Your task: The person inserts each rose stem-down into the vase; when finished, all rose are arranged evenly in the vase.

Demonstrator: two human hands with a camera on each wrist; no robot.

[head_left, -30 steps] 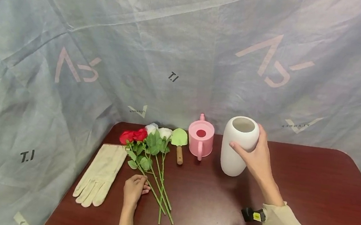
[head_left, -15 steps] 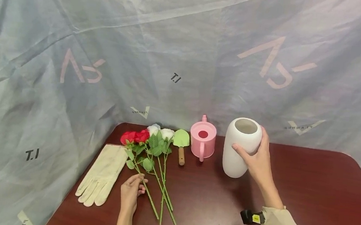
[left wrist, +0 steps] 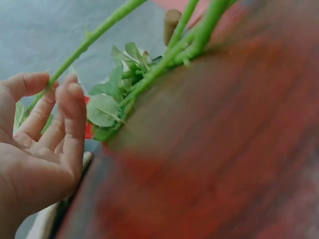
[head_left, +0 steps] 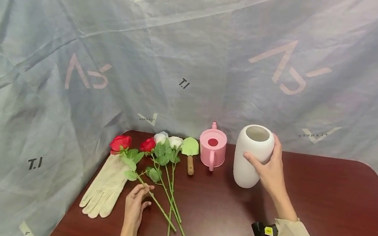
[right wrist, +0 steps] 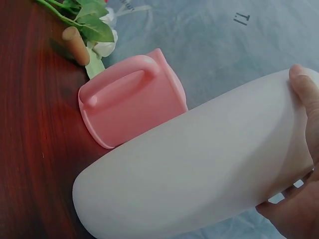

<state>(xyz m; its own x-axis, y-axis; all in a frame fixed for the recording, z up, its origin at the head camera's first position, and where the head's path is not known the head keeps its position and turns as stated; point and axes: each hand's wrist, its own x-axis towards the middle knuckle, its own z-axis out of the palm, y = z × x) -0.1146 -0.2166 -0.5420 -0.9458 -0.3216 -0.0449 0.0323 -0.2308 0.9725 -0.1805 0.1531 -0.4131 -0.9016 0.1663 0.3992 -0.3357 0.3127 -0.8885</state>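
Over the worktop [head_left: 213,213], a red rose [head_left: 129,163] is pinched by the left hand [head_left: 135,206], aligned from bloom [head_left: 120,144] at 11 o'clock to stem end [head_left: 174,229] at 5; toward 2 o'clock, well apart, a white vase [head_left: 246,168] is gripped by the right hand [head_left: 271,169].

vase [head_left: 246,172]: white | roses [head_left: 121,144]: red, white | stems [head_left: 162,210]: green | watering can [head_left: 217,155]: pink | trowel [head_left: 190,146]: lime, brown handle [head_left: 190,165] | glove [head_left: 104,186]: cream
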